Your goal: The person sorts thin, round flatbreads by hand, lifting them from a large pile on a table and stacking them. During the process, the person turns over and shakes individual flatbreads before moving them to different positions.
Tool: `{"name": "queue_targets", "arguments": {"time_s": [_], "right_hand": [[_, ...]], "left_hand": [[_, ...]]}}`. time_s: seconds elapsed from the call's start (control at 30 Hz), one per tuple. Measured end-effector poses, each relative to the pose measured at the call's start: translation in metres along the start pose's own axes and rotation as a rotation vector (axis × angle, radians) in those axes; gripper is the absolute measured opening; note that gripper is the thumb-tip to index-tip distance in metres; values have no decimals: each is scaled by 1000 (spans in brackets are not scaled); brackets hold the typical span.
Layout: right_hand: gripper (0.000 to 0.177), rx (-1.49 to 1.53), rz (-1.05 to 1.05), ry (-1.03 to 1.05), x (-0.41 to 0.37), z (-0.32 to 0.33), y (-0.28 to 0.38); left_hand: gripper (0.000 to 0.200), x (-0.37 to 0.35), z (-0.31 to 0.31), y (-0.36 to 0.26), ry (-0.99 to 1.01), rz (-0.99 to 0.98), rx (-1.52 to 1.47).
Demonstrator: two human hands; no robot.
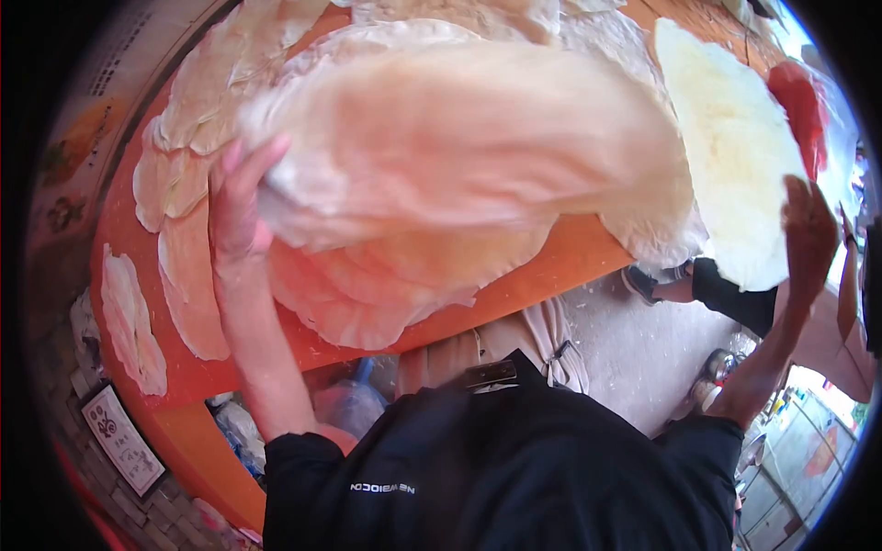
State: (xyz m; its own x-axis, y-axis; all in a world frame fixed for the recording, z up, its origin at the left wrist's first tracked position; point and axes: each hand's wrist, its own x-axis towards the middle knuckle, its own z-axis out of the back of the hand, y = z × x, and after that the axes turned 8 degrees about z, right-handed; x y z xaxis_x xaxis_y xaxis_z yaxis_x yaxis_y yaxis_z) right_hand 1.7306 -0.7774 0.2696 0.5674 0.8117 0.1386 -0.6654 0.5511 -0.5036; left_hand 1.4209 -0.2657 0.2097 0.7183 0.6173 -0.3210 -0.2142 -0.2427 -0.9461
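Note:
My left hand [241, 202] is at the left end of a large, thin, pale cream sheet [478, 138], fingers spread at its edge. The sheet is raised over the orange table [570, 253] and smeared by motion. Below it lies a fan of overlapping pinkish-cream sheets [377, 294] that reaches the table's near edge. Out to the right, my right hand [808, 230] is raised with its fingers stretched out and slightly blurred. It is close beside a longer yellowish sheet [735, 156], whose lower end extends past the table edge.
More cream sheets [188, 271] overlap along the table's left side, and a small one [133, 321] lies near the corner. A red bag [799, 115] is at the far right. Another person's leg [735, 298] shows beyond the table edge. A framed sign [124, 439] leans at lower left.

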Motion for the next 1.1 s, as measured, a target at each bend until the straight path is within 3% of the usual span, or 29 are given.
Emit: {"name": "queue_targets", "arguments": {"time_s": [0.03,0.1,0.2,0.27,0.33,0.4,0.43,0.47,0.5,0.57,0.6,0.67,0.7,0.73,0.83,0.9,0.97,1.0,1.03,1.1], "right_hand": [[20,88,4,-89,10,3,19],[11,506,-341,-59,34,8,45],[20,392,-138,-156,81,-3,34],[23,343,-95,-226,110,32,42],[23,337,-14,-410,139,89,84],[20,339,53,-589,161,99,121],[17,506,39,-479,159,126,162],[16,430,191,-563,166,110,182],[20,556,325,-484,168,106,207],[53,803,336,-225,146,96,265],[64,840,409,-310,127,65,284],[72,951,411,-22,84,43,305],[74,1019,342,185,65,46,306],[74,1169,211,174,45,34,316],[70,1411,-202,541,37,41,326],[64,1795,-397,393,39,25,340],[50,1968,-411,253,50,50,339],[45,2033,-392,153,55,62,340],[39,2095,-385,53,57,75,337],[29,1915,-245,-141,73,112,315]], "left_hand": [[43,-5,44,28,-46,97,-21],[46,-18,116,97,-131,259,-104],[47,-34,175,167,-173,341,-195],[47,-37,173,159,-103,316,-285],[48,-49,173,144,-78,273,-334],[49,-55,169,132,-73,211,-332],[48,-63,169,132,-60,215,-453],[48,-75,166,133,-44,219,-572],[48,-88,164,136,-29,229,-689],[43,-112,168,178,65,282,-665],[42,-121,158,188,11,253,-538],[40,-128,135,193,-42,198,-358],[39,-130,126,187,-47,174,-304],[38,-131,121,180,-57,149,-248],[38,-125,110,143,5,151,-300],[39,-117,105,123,-13,104,-371],[43,-111,101,93,-57,63,-420],[43,-106,115,87,113,11,-514],[43,-101,127,81,289,-33,-604],[38,-103,122,49,259,-67,-675]]}}
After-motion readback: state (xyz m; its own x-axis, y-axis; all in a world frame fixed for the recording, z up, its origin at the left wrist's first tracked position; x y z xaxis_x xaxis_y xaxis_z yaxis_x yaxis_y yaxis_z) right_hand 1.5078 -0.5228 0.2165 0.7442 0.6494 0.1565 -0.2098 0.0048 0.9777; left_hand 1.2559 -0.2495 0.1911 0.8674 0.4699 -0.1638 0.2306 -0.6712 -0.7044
